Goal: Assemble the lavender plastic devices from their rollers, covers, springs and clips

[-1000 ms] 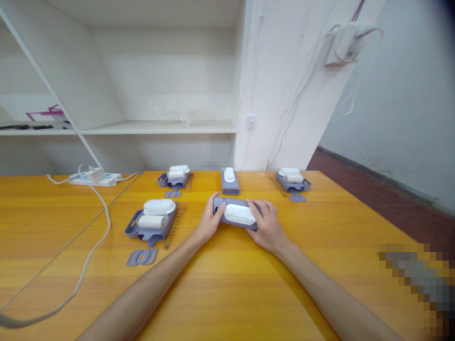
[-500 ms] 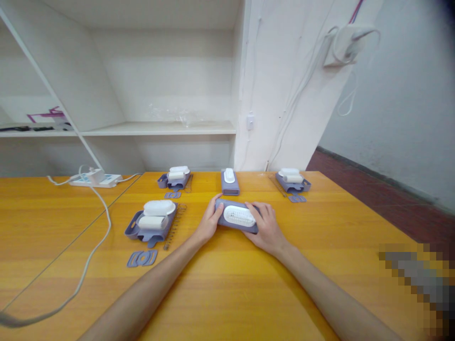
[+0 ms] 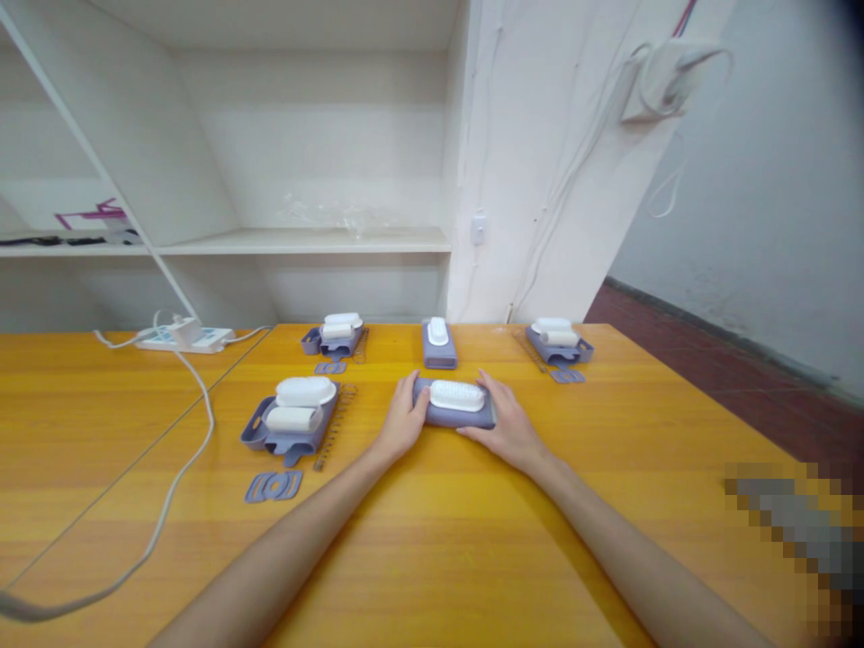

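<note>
On the wooden table (image 3: 432, 540), at the left, a white power strip (image 3: 216, 339) carries a plug-in adapter (image 3: 184, 331); any lettering is too small to read. A pale cable (image 3: 206, 396) curves from there toward the near left edge. Right of the cable sits an open grey-violet housing (image 3: 301, 445) with a white oval piece (image 3: 307, 391) and white roller (image 3: 293, 418), flat plates (image 3: 265, 488) in front, a coil spring (image 3: 334, 429) alongside; a similar parts set (image 3: 339, 332) lies beyond. At centre, the left hand (image 3: 403, 423) is clamped on the left end of a brush housing (image 3: 454, 418), whose long axis runs left to right, bristled pad (image 3: 457, 396) upward (table contact cannot be determined). Just beyond, a second brush housing (image 3: 440, 354) points away from the person. The right hand (image 3: 511, 430) grips the held unit's right end. Farther right lies another parts set (image 3: 559, 339).
</note>
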Available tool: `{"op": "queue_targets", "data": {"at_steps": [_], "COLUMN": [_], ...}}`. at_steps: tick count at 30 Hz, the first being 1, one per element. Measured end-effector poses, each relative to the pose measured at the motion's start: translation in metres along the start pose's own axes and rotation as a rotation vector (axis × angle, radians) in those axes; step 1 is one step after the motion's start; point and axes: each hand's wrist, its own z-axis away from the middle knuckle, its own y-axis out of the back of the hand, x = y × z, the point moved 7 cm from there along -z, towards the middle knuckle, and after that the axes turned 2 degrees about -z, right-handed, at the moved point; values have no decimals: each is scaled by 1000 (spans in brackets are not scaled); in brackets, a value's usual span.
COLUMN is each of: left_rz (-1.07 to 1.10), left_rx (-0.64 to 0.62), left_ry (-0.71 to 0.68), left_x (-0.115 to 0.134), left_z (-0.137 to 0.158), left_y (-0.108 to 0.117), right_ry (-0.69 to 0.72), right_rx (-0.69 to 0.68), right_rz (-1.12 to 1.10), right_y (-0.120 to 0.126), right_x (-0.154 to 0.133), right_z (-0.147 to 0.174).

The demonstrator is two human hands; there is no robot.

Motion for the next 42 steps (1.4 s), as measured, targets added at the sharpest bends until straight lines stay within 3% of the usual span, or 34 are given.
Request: {"op": "queue_targets", "data": {"at_steps": [6,13,18,28,34,38,42], "left_rz": [-120,-438,-628,-510,-363,-428,-478], "left_rx": [4,179,106,153,52,-95,-342], "left_ry": [-44,-121,-188,-205,-107,-200,-393], "left_x": [5,31,45,42,32,37,50], "left_z": [2,15,21,17,15,19,30], "left_y": [0,16,10,12,21,7,-13], "right_ry": [-2,-31,-44,-25,-81,-70,-93], "right_rx": [55,90,68,119,246,228,112], "right_rz": [55,111,136,235,335,344,334], "right_y": [1,2,1,8,26,31,26], "right_x": [5,9,8,0,-1,-10,-23], "right_z": [-2,-3,-1,-1,2,0,-6]}}
